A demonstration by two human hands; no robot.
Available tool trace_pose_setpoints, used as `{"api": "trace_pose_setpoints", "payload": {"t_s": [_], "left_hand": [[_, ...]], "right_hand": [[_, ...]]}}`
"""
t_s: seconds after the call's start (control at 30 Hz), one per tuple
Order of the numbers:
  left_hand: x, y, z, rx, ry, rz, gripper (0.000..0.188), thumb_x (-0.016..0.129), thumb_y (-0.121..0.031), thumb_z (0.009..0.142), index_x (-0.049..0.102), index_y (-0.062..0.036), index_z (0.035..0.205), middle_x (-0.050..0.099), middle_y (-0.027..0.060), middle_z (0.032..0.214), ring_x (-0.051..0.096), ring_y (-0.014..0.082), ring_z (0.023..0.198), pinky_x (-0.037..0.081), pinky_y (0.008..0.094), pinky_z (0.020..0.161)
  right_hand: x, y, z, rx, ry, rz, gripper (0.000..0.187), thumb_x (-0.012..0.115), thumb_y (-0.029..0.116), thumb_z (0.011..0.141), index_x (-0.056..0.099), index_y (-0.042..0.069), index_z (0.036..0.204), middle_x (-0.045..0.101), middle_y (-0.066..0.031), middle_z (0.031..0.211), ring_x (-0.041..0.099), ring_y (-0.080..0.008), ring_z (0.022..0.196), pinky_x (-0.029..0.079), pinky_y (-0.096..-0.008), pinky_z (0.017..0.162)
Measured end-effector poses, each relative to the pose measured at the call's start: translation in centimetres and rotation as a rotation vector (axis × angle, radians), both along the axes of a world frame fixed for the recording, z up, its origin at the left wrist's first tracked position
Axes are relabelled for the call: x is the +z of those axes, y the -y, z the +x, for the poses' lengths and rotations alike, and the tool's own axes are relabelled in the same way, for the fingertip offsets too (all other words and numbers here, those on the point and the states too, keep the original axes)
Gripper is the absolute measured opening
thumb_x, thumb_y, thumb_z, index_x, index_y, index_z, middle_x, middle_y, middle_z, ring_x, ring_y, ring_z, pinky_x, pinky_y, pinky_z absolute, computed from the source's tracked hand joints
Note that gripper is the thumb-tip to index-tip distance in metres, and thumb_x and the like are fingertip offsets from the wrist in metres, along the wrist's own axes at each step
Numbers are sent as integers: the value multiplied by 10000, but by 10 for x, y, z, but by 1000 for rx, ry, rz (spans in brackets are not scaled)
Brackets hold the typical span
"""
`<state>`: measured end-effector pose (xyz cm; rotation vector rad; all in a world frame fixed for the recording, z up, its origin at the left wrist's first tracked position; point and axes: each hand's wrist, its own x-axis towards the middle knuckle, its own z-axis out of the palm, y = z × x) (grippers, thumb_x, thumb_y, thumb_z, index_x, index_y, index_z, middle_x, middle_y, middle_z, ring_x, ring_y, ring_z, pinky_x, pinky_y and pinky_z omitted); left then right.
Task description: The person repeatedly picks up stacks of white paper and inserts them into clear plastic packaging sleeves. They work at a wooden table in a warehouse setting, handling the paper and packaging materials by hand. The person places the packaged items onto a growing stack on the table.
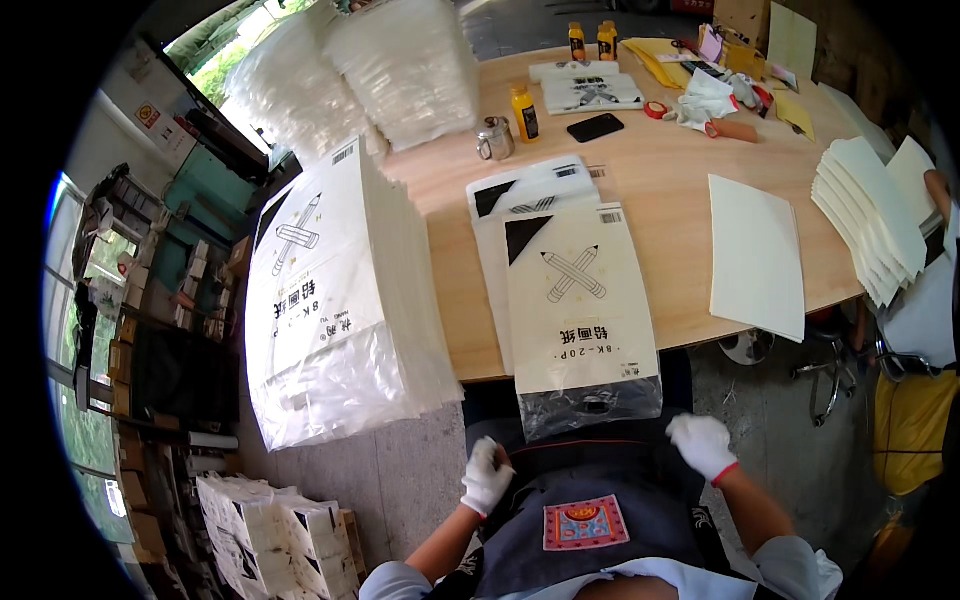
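In front of me at the table's edge lies a clear plastic bag [598,404] with a cream drawing-paper pack [580,300] inside, printed with crossed pencils and a black corner. Its loose clear end hangs over the edge toward my lap. My left hand [488,476], in a white glove, is curled closed beside my apron, below and left of the bag, with nothing visible in it. My right hand [703,446], also gloved, is to the right of the bag end, not touching it; its fingers are loosely bent and hold nothing visible. Under the pack lies another printed bag [490,235].
A tall stack of filled bags [320,290] stands left; clear bag bundles [405,70] are behind it. Cream sheets [757,258] lie right, near a co-worker's fanned stack [865,215]. A phone [596,127], a metal mug [494,138] and an orange bottle [525,113] stand farther back.
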<state>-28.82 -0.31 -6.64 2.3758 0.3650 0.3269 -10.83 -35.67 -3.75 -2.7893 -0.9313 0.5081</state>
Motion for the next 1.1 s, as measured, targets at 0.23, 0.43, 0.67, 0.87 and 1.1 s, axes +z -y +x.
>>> {"api": "trace_pose_setpoints", "payload": {"t_s": [0.23,0.43,0.67,0.87,1.1], "left_hand": [[-28,-12,95,131,-71,-876,283,547,-291,936,584,-11,928,601,51,813,567,129,673,457,277,612],[207,2,107,-176,266,7,208,647,-158,812,501,-48,714,496,114,695,546,299,588,433,359,522],[291,-104,28,433,881,-111,165,443,-188,989,536,-53,1011,497,-4,817,468,79,691,436,224,610],[214,-234,-36,782,406,179,149,523,-127,941,546,-9,1028,526,6,895,460,72,775,421,230,678],[2,-135,-17,817,371,-291,219,521,-18,893,547,-26,1110,576,86,953,553,173,833,488,273,757]], "right_hand": [[-38,-61,68,-789,-1048,1016,268,533,288,939,581,47,1045,662,-66,834,592,-113,590,475,-251,524],[4,-152,32,-318,-1805,1382,468,470,223,963,397,-25,1352,482,-134,1328,484,-221,1200,412,-350,990],[139,-296,69,-102,-1581,1253,256,578,184,906,592,5,1089,628,-45,976,580,-108,833,487,-256,728],[195,-360,42,214,-878,911,295,623,320,873,645,26,858,583,-16,576,531,-97,506,437,-240,513],[114,-286,11,308,-812,338,369,551,446,842,665,100,787,624,-32,596,592,-147,555,462,-309,563]]}}
